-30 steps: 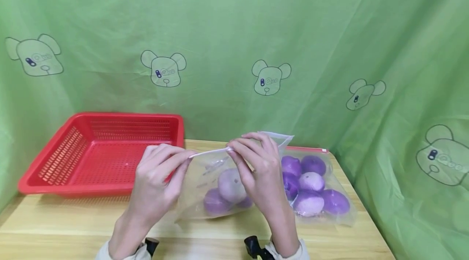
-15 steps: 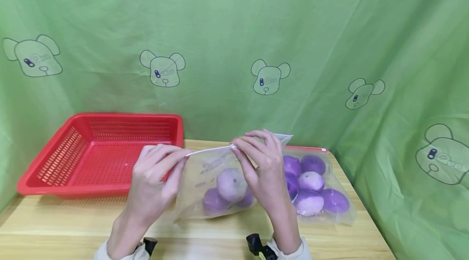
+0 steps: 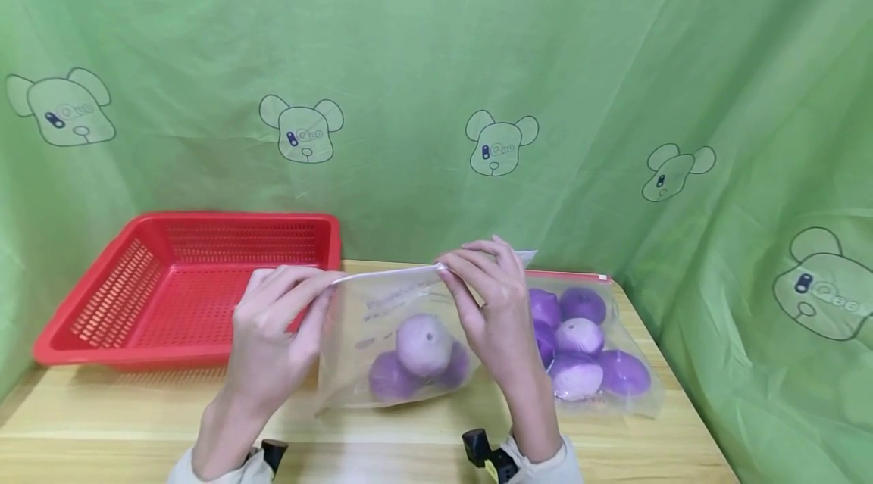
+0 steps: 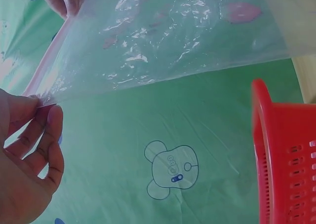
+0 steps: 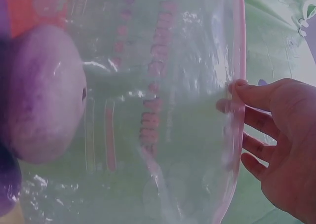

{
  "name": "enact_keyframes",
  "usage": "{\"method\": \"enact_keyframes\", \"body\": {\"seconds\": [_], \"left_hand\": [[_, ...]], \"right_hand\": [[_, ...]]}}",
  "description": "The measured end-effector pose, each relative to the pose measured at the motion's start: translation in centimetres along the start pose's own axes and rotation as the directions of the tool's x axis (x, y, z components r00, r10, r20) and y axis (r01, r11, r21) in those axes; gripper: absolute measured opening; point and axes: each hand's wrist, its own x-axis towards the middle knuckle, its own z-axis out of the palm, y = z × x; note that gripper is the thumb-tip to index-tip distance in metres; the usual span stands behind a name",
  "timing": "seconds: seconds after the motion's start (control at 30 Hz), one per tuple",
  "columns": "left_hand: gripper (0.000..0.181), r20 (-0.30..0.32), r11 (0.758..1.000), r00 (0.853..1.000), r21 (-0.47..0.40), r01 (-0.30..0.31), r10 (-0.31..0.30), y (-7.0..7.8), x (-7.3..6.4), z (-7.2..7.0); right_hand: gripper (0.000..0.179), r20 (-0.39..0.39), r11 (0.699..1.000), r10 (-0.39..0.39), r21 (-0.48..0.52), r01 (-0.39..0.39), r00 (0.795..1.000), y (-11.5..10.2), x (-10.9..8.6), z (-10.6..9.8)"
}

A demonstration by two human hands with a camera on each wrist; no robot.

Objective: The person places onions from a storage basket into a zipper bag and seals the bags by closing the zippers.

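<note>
A see-through zip bag [image 3: 358, 348] hangs between my two hands in the head view, its lower part at the table. Several round purple and pale things [image 3: 424, 346] lie at its bottom; I cannot tell what kind they are. My left hand [image 3: 273, 344] pinches the left end of the bag's white zip edge [image 3: 389, 272], and the left wrist view shows thumb and fingertips on that corner. Further right along the same edge, my right hand [image 3: 494, 310] pinches it between thumb and finger. That hand [image 5: 286, 130] hides part of the bag's right side in the head view.
On the right lies a second zip bag [image 3: 637, 385] with a red zip edge, holding several purple round things [image 3: 580, 336]. A red perforated basket [image 3: 136, 353] stands at the left. Green cloth [image 3: 409, 29] hangs behind the wooden table [image 3: 382, 446].
My left hand has slid left and my right hand slightly right and up. More of the zip edge now shows between them, and the bag is spread wider.
</note>
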Motion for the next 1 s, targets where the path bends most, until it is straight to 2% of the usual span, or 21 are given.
{"method": "enact_keyframes", "body": {"seconds": [0.5, 1.0], "left_hand": [[0.017, 0.009, 0.999, 0.999, 0.004, 0.049, -0.049, -0.6, -0.2, -0.1], [0.023, -0.012, 0.997, 0.998, 0.019, 0.069, -0.069, -1.8, -0.5, -0.4]], "right_hand": [[0.015, -0.011, 0.999, 0.036, -0.021, -0.036, 0.999, 1.7, -0.2, -0.5], [0.015, -0.005, 0.996, 0.069, -0.047, -0.069, 0.998, 2.8, -0.4, -1.1]]}}
